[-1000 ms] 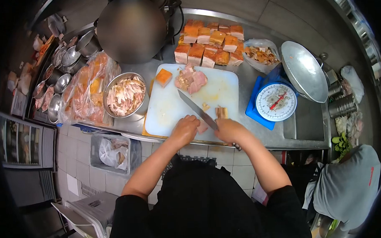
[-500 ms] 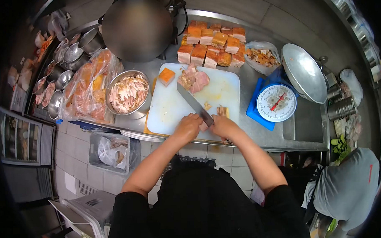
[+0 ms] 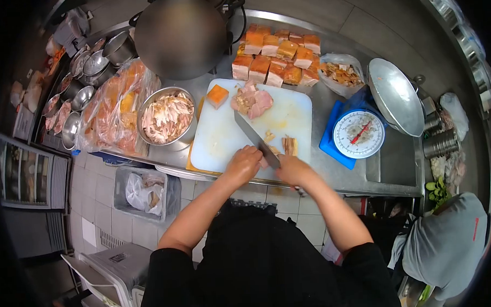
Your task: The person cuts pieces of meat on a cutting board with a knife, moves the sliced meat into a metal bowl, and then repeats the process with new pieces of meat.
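In my right hand [image 3: 295, 170] is a large knife [image 3: 254, 138], its broad blade slanting up and left across the white cutting board [image 3: 218, 138]. My left hand [image 3: 244, 165], fingers curled, presses a piece of pork [image 3: 264, 162] at the board's near edge, close beside the blade. Most of that piece is hidden by the hand and the knife. To the right of the blade lies a layered strip of pork belly [image 3: 290, 146], with small scraps [image 3: 269, 136] nearby. Farther back on the board are a heap of pale meat [image 3: 252, 102] and an orange-skinned pork block [image 3: 217, 96].
A steel bowl of sliced meat [image 3: 167, 118] and a plastic-wrapped load of meat [image 3: 117, 112] stand left. Stacked pork blocks [image 3: 274, 55], a bag of scraps [image 3: 341, 73] and a blue scale [image 3: 358, 133] are behind and right. A co-worker in a grey shirt [image 3: 447, 244] is at lower right.
My right hand and the knife have shifted slightly right and toward me, off the layered strip, which now shows more fully. My left hand stays on the pork piece.
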A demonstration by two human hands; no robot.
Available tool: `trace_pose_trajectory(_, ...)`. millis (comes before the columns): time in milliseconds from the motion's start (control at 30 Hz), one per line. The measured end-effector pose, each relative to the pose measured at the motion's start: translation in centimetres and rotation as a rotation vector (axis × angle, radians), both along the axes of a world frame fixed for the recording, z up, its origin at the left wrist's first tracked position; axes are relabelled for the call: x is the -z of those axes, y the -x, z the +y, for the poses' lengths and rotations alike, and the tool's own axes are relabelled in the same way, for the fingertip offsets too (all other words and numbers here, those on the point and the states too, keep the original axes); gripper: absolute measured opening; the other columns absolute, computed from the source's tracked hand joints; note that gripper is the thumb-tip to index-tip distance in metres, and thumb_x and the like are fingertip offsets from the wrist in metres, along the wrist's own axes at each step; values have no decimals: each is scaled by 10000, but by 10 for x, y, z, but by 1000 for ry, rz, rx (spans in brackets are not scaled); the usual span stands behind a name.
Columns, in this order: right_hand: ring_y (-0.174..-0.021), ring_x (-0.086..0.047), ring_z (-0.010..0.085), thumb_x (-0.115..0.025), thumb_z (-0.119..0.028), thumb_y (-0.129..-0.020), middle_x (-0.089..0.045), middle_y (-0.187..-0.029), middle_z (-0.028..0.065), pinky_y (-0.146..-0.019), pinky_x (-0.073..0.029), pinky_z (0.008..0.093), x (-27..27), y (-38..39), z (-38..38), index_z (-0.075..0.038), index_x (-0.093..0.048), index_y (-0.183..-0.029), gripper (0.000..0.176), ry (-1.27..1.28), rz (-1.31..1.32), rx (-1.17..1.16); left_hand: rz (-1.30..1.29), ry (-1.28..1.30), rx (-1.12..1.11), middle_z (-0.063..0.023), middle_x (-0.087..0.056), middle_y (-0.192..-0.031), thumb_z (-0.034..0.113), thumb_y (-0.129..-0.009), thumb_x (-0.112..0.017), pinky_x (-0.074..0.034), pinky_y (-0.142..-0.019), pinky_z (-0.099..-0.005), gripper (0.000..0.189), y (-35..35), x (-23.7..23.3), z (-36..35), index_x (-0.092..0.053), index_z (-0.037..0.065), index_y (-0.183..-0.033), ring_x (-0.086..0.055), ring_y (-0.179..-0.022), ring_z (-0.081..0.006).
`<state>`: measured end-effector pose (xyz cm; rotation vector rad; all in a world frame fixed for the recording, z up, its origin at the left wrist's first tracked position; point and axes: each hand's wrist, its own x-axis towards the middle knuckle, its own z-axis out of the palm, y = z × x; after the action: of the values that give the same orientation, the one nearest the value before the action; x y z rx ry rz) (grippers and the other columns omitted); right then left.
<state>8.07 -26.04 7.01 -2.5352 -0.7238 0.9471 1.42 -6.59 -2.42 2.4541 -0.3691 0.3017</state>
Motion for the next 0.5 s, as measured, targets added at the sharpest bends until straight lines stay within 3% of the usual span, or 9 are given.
trace_pose_trajectory(133,-495,-676,279,-587,-140,-932,-689,-734,197,-492,-544,409,6,8,6,57,-594,-1129,279,-76,43,174,-32,43,-2,-117,-631,-943,12,-747,-756,-509,-830,-459,210,3,1,-1,-641,59,-916,-605,-955,-361)
trace_pose_trajectory(200,-534,-693,319,-555,-159,-947,-721,-822,237,-564,-570,449,-5,-4,4,60,-606,-1199,339,-76,138,111,-67,45,22,-118,-630,-931,12,-757,-754,-510,-828,-453,193,0,-1,1,-643,54,-909,-602,-945,-361)
trace_pose_trajectory(400,-540,-696,322,-555,-169,-949,-721,-821,231,-563,-573,446,-63,5,3,68,-607,-1180,334,109,107,2,-87,68,-22,-124,-638,-914,2,-802,-718,-518,-817,-449,97,-1,6,-6,-662,42,-869,-609,-924,-358)
trace_pose_trajectory(467,-525,-693,312,-574,-163,-943,-710,-787,226,-538,-571,441,5,10,3,70,-596,-1152,314,27,-17,24,-109,50,-45,-125,-637,-904,8,-809,-715,-519,-817,-444,83,-4,8,-9,-667,39,-869,-610,-923,-355)
trace_pose_trajectory(500,-511,-690,301,-593,-158,-936,-698,-754,221,-513,-569,435,10,14,8,72,-585,-1124,298,-60,-146,46,-110,54,-44,-125,-637,-904,8,-809,-715,-519,-817,-444,83,-4,10,-10,-667,39,-869,-610,-923,-355)
